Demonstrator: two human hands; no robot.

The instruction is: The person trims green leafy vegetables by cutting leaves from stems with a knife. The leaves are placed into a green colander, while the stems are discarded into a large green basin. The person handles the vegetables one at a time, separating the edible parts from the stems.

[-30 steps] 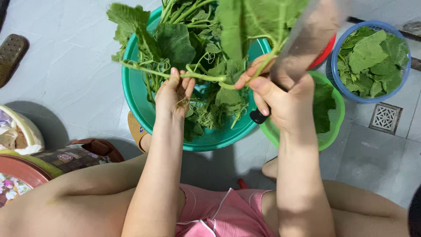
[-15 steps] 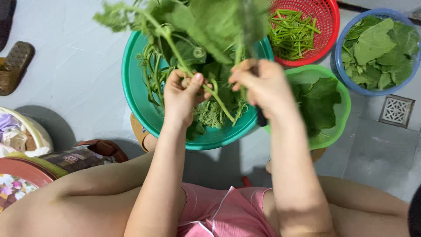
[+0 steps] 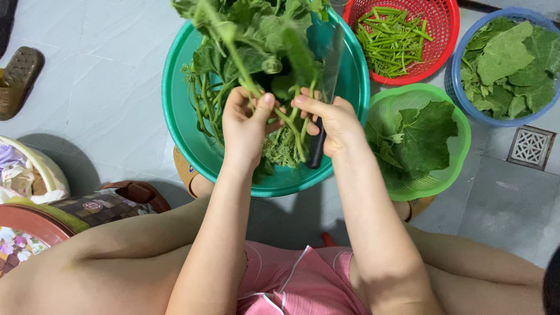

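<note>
My left hand [image 3: 248, 119] grips a long green leafy stem [image 3: 242, 55] that rises toward the top of the view over the teal basin [image 3: 175, 116]. My right hand [image 3: 329, 119] holds a black-handled knife [image 3: 319, 143], blade pointing up, and its fingers also pinch the lower end of the stem. More leafy stalks lie piled in the basin under both hands.
A green basket [image 3: 461, 157] with large leaves stands at the right. Behind it are a red basket [image 3: 449, 35] of cut green stems and a blue basin [image 3: 461, 87] of leaves. A floor drain [image 3: 531, 147] lies at the right, a sandal [image 3: 17, 81] at the left.
Both hands have drawn closer together over the teal basin. The stem, held sideways a second ago, now stands upright, and the knife blade has dropped from the right to the middle.
</note>
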